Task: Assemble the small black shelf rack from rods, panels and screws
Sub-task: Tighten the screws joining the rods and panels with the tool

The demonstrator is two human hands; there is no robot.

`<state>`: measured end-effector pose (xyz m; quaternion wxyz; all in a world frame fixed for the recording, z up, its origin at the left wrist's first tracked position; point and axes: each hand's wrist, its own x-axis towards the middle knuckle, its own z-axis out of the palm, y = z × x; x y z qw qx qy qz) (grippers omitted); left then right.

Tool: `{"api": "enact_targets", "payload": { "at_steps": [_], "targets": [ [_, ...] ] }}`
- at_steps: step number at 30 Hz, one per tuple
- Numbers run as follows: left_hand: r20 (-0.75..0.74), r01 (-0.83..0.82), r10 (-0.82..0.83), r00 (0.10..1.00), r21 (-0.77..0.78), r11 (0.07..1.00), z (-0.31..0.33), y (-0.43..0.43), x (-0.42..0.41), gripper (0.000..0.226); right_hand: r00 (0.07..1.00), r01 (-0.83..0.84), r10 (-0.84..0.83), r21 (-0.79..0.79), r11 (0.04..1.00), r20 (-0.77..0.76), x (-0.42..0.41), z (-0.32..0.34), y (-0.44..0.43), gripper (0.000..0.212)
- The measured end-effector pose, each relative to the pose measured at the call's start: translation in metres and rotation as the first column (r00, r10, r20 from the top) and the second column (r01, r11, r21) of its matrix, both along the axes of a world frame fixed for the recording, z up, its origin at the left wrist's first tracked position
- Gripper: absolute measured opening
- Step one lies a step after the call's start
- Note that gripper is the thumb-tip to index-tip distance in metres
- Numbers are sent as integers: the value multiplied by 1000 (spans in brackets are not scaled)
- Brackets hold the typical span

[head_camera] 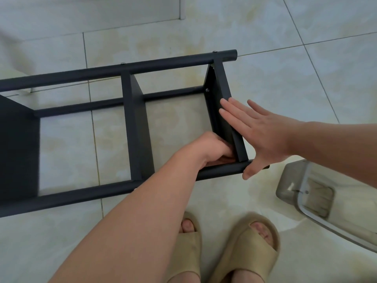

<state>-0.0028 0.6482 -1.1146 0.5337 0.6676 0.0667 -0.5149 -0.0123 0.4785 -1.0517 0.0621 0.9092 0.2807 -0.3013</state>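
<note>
The black shelf rack (pixel 134 127) lies on its side on the tiled floor, its long rods running left to right with three panels fixed between them. My right hand (pixel 259 135) lies flat with straight fingers against the outer face of the rightmost panel (pixel 224 119), its thumb over the end of the near rod (pixel 222 170). My left hand (pixel 212 150) reaches inside the rack, fingers curled at the corner where that panel meets the near rod; what they hold is hidden. A screw head (pixel 207 90) shows on that panel's inner face.
A grey plastic container (pixel 302 188) with a metal rim lies on the floor at the right. My feet in beige slippers (pixel 240 248) stand just below the rack. A white baseboard or door edge (pixel 181 9) runs along the top.
</note>
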Motion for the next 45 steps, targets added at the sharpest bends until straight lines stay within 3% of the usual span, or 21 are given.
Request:
{"api": "enact_targets", "payload": {
  "at_steps": [7,16,19,25,34,45],
  "targets": [
    [90,98,-102,991,53,994,-2,1,-3,12,1000,10,-10,-15,1000,-9,-1,2,2,152],
    [59,88,-90,994,26,996,-4,1,-2,15,1000,11,-11,-22,1000,-6,-1,2,3,152],
    [-18,101,-101,995,2,995,-3,2,-1,7,1000,11,-11,-16,1000,-7,-1,2,3,152],
    [-247,93,-96,964,-23,995,-7,4,1,15,1000,13,-13,-19,1000,-6,-1,3,4,152],
    [-300,70,-79,951,-39,997,-3,7,2,9,999,15,-16,-45,999,-28,0,6,6,152],
    [-226,126,-125,966,-10,992,5,6,0,11,999,24,-25,-26,999,-35,1,4,4,152]
  ]
}}
